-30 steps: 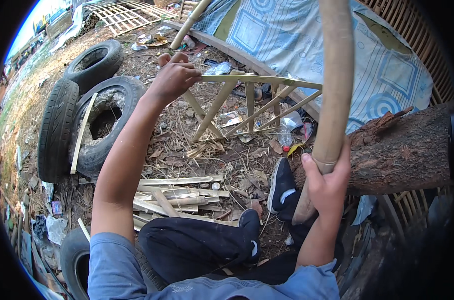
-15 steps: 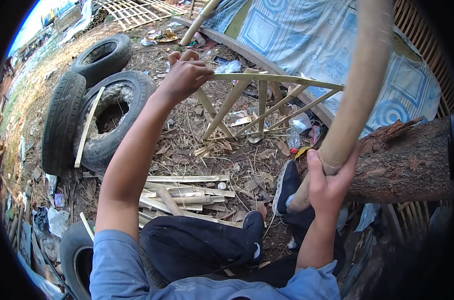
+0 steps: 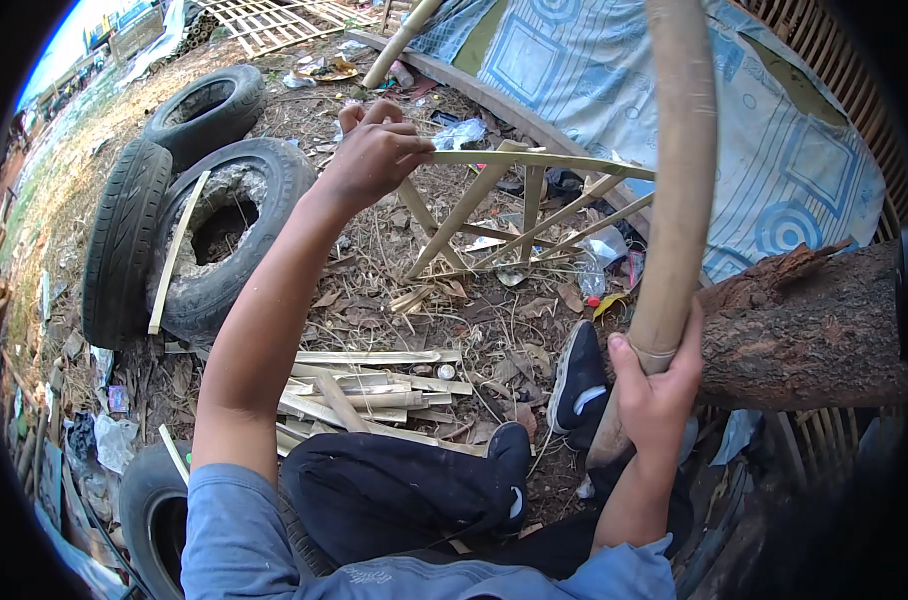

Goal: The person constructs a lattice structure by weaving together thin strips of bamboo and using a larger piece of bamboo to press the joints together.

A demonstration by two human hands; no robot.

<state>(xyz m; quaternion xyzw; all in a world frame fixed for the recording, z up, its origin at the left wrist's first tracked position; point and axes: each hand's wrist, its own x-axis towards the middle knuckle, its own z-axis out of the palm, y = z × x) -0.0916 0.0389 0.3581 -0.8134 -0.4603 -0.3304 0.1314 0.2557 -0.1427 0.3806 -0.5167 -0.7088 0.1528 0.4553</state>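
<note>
My left hand is closed on the left end of a flat strip belonging to a bamboo lattice frame. Slanting slats of the frame reach down from that strip toward the littered ground. On the right, the fingers of my right hand wrap round a thick bamboo pole just below a joint ring. The pole stands nearly upright, its lower end by my shoe and its top beyond the upper edge of the view. It passes in front of the frame's right end, so whether they touch I cannot tell.
Split bamboo pieces lie in a pile before my knees. Several old tyres are on the left, one with a strip leaning on it. A rough log lies at the right, below a blue patterned sheet. A plastic bottle rests on the ground.
The pole's upper part has swung left and the pole is more upright. My right hand has shifted slightly down and left with it. My left hand has barely moved.
</note>
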